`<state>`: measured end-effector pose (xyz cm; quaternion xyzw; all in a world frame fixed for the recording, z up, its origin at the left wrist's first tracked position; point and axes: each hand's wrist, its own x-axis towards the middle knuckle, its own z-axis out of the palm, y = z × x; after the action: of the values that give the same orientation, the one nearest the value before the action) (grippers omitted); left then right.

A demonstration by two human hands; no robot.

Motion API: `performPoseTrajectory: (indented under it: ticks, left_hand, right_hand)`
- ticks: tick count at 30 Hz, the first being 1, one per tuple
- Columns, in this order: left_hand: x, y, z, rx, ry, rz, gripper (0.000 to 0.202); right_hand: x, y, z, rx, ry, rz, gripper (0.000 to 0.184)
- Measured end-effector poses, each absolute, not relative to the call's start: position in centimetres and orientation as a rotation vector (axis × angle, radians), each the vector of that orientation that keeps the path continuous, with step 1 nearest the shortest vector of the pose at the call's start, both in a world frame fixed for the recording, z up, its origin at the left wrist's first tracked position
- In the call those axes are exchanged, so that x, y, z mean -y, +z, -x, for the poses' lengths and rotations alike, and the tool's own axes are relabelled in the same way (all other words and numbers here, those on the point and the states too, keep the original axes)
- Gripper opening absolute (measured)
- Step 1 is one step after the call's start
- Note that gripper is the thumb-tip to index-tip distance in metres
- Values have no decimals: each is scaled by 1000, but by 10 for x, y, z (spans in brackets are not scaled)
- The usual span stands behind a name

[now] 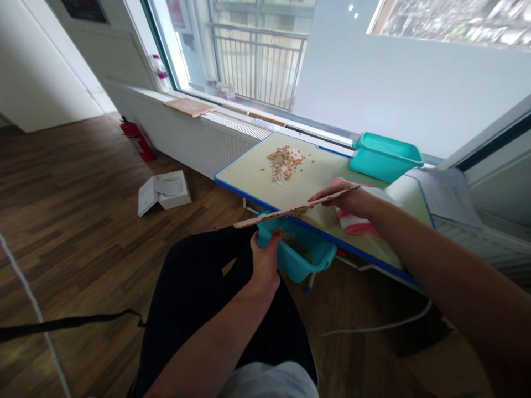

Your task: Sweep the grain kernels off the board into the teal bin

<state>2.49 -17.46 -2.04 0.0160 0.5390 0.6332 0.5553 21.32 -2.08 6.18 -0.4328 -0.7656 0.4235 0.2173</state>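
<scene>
My left hand (265,258) is closed on the near left rim of a teal plastic tub (298,265), which sits below the table's front edge. Some greenish-brown matter lies in the bottom of this tub. In my right hand (342,198) is a thin strip-like piece of cardboard (282,213), seen nearly edge-on and reaching left over the tub. Small golden grains show just behind the cardboard at the table edge. A heap of similar grains (286,160) is spread on the cream tabletop (240,171). Beside my right forearm lies a pink and white cloth (357,221).
Another teal tub (385,155) stands at the table's back right, near the window. On the wooden floor are an open white box (172,190) and a red fire extinguisher (139,141). A flat brown board (188,106) rests on the sill above the radiator (211,141).
</scene>
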Motion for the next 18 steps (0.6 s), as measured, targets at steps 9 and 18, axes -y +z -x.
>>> performPoseTrajectory:
  ticks: [9, 18]
  left_hand:
    - [185, -21, -50, -1240, 1480, -29, 64]
    - [185, -31, -55, -1265, 1459, -70, 71]
  right_hand:
    - [59, 75, -232, 1882, 1370, 1299, 18]
    - [62, 72, -235, 1793, 1350, 1374, 19]
